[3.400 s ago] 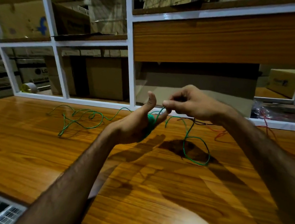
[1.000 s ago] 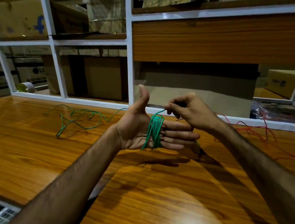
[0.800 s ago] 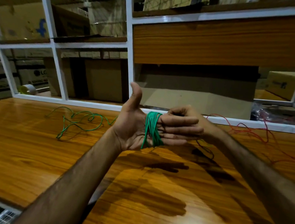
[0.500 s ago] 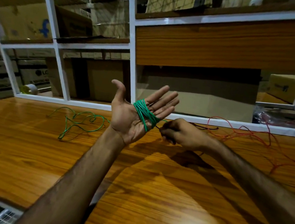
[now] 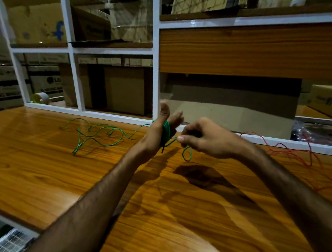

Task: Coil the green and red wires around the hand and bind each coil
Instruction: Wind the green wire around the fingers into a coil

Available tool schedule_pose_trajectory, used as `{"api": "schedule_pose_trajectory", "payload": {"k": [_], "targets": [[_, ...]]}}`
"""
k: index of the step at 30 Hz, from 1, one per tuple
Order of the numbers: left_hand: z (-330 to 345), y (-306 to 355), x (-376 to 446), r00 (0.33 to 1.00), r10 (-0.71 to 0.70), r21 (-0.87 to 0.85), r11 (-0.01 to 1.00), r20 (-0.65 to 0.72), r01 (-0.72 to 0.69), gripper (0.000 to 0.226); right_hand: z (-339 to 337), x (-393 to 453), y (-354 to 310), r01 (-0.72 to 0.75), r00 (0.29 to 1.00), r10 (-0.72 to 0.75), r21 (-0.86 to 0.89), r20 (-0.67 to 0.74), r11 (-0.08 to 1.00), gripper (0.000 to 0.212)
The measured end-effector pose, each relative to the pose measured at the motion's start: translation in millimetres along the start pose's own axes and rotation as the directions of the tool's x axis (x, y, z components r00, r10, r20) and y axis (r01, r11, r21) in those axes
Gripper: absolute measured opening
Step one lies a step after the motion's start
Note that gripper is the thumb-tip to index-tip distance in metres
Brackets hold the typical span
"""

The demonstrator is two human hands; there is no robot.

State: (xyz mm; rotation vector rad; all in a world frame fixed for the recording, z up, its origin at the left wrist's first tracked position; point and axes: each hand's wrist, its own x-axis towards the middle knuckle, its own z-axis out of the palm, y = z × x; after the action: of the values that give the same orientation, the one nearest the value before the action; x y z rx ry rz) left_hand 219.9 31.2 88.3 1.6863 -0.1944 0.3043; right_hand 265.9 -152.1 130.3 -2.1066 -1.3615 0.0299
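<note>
Head view, looking down at a glossy wooden counter (image 5: 26, 170) with white-framed shelving (image 5: 157, 45) full of cardboard boxes at the far side.

Left hand (image 5: 158, 131) raised on edge at centre, thumb up, fingers straight and together, serving as the former. Green wire (image 5: 166, 132) wound in a tight band of several turns round the fingers and palm. Loose green slack (image 5: 100, 133) trailing left from the hand across the counter in lazy loops. A short green loop hanging below, between the two hands.

Right hand (image 5: 204, 137) just right of the left, fingers curled, thumb and forefinger pinching the green wire close to the coil — slightly blurred, so the exact run of wire through the fingers cannot be told.

Red wire (image 5: 297, 153) lying untouched in a tangle at far right on the counter, well apart from both hands. A roll of tape (image 5: 41, 97) on the low shelf at far left.

Judged step: winding green turns, binding not yet begun, red wire not started.

To do it well, probably: keep left fingers stiff and together so turns match; hold light, even tension with the pinch — no slack, no biting tightness; lay each turn beside the last; feed slack in freely without kinks; leave a tail for binding.
</note>
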Motion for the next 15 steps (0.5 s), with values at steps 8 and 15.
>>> {"api": "schedule_pose_trajectory", "payload": {"k": [8,15], "targets": [[26,15,-22,0.781,-0.251,-0.126,0.914,0.572,0.386,0.132,-21,-8,-2,0.128,0.984,-0.124,0.020,-0.130,0.992,0.016],[27,21,-24,0.649,-0.268,-0.043,0.906,0.712,0.421,0.131,-25,-8,6,0.136,0.980,-0.139,-0.027,-0.146,0.990,0.029]]}}
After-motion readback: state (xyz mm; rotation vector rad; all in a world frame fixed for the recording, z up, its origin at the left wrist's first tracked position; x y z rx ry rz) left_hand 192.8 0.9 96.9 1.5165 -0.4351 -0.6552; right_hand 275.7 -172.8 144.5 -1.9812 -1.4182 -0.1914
